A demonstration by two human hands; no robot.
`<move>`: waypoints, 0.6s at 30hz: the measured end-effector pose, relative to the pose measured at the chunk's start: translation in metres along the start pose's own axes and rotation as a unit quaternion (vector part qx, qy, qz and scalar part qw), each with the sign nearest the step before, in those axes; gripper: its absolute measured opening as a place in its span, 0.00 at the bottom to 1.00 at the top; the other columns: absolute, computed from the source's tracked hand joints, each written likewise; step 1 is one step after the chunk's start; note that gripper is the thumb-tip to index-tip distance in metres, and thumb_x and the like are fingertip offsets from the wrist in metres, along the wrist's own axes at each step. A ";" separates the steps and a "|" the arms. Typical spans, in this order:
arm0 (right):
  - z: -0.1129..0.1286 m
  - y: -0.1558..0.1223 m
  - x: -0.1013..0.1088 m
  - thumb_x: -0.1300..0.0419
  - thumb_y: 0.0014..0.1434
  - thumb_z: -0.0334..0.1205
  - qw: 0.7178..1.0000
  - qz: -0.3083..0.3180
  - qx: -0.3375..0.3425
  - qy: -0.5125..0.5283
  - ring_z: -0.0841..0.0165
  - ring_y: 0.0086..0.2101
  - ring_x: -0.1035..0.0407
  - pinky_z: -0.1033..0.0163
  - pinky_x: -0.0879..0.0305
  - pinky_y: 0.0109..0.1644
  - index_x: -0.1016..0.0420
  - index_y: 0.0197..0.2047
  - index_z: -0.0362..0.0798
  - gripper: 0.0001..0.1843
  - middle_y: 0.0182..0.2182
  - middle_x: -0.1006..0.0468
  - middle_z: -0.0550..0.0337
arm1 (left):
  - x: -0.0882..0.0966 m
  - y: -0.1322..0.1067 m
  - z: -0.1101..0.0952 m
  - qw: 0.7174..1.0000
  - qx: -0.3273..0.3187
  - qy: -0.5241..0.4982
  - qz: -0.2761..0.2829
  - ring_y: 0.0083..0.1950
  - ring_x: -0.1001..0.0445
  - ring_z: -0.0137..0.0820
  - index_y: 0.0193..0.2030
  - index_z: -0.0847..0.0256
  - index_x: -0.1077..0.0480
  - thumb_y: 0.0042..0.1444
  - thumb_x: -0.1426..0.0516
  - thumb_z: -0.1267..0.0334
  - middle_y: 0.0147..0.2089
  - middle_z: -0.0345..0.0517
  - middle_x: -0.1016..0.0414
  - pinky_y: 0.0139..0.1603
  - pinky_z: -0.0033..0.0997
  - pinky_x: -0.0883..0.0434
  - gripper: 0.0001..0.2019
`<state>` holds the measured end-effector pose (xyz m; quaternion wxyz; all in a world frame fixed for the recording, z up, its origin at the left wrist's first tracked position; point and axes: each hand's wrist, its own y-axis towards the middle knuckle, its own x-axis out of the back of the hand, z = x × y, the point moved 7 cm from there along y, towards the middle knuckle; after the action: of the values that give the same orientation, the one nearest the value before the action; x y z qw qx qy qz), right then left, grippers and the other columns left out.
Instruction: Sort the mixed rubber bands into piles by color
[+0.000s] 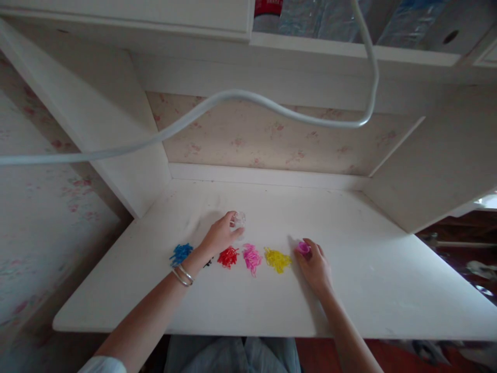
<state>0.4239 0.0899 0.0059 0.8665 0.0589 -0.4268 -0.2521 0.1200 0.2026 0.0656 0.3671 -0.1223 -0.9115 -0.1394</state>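
My left hand [222, 234] reaches over the white desk [380, 269] with its fingers closed round a small clear container [239, 219]. Bangles circle that wrist. My right hand [315, 267] rests on the desk with its fingertips pinching a small pink object [303, 247]. Between the hands lies a row of small piles of tiny bands: blue [180, 253], red [228, 256], pink [252, 257] and yellow [277, 259]. A dark bit shows under my left wrist, mostly hidden.
A white cable [233, 98] hangs across the view in front of the floral back wall. White side panels enclose the desk left and right. A shelf above holds plastic-wrapped items [310, 15]. The desk's front edge runs near my lap.
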 end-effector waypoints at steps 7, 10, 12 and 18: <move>-0.002 0.023 -0.009 0.43 0.53 0.46 1.000 0.013 0.000 -0.003 0.65 0.39 0.30 0.60 0.34 0.44 0.34 0.56 0.49 0.27 0.44 0.28 0.54 | -0.004 -0.001 -0.006 0.999 -0.014 0.029 0.008 0.47 0.26 0.33 0.59 0.58 0.41 0.53 0.43 0.56 0.50 0.48 0.27 0.46 0.31 0.29 0.26; -0.002 0.036 -0.016 0.42 0.51 0.45 1.000 0.018 0.011 -0.003 0.64 0.40 0.30 0.59 0.34 0.45 0.33 0.55 0.48 0.27 0.44 0.28 0.53 | -0.006 0.000 -0.005 0.999 -0.014 0.033 0.017 0.48 0.27 0.34 0.58 0.59 0.40 0.52 0.42 0.58 0.52 0.48 0.28 0.48 0.32 0.30 0.26; -0.001 0.042 -0.019 0.42 0.51 0.45 1.000 0.021 0.021 -0.002 0.64 0.40 0.31 0.58 0.35 0.46 0.32 0.54 0.47 0.27 0.44 0.28 0.52 | -0.007 -0.001 -0.005 0.999 -0.018 0.033 0.020 0.49 0.28 0.35 0.58 0.60 0.39 0.51 0.42 0.58 0.52 0.49 0.28 0.48 0.33 0.30 0.27; 0.001 0.047 -0.024 0.41 0.50 0.46 0.998 0.039 0.039 0.006 0.66 0.40 0.30 0.60 0.34 0.46 0.32 0.53 0.47 0.26 0.45 0.28 0.52 | 0.013 -0.022 -0.014 0.997 -0.055 0.023 -0.043 0.51 0.30 0.35 0.57 0.60 0.39 0.54 0.43 0.57 0.53 0.51 0.31 0.51 0.36 0.31 0.24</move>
<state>0.4298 0.1425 0.0046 0.8755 0.0773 -0.4327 -0.2009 0.1128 0.1792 0.0809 0.3749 -0.0997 -0.8981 -0.2073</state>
